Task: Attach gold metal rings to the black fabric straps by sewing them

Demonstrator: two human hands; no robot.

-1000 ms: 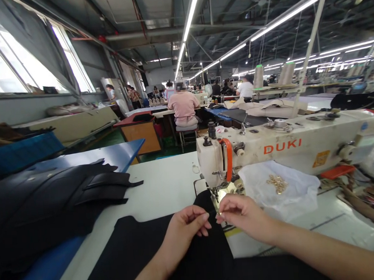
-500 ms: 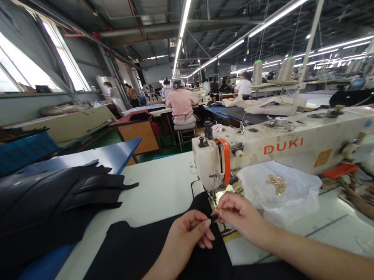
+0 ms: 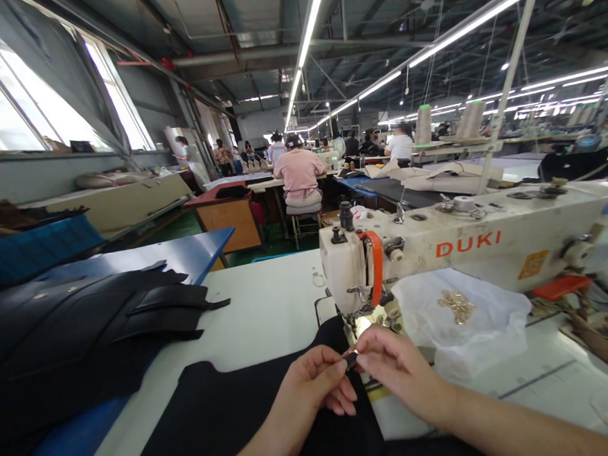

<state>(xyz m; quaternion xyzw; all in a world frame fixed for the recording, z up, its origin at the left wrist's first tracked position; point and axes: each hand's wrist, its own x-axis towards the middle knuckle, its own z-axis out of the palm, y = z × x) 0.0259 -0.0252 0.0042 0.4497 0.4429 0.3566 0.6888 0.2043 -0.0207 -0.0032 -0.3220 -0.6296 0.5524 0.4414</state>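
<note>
Both of my hands meet in front of the sewing machine's needle area, fingertips nearly touching. My left hand (image 3: 315, 385) pinches a small black strip (image 3: 351, 359) between thumb and finger. My right hand (image 3: 397, 362) is closed at the strip's other end, on a small gold-coloured metal piece that is mostly hidden by the fingers. Below them a large black fabric panel (image 3: 233, 406) lies over the table edge and under the machine head (image 3: 343, 267). Right of my hands, a white plastic bag (image 3: 418, 303) lies open with several gold-coloured metal pieces (image 3: 457, 306) on it.
The white sewing table (image 3: 267, 293) extends to the left. A stack of black cut pieces (image 3: 96, 319) rests on a blue table (image 3: 201, 245) there. Thread cones (image 3: 422, 124) stand behind the machine. Ahead, a person in a pink top (image 3: 300, 169) sits on a stool.
My right fingertips have come down and closer to the left ones, bringing the metal piece against the black strip. More of the strip now shows between the hands. The view has shifted slightly.
</note>
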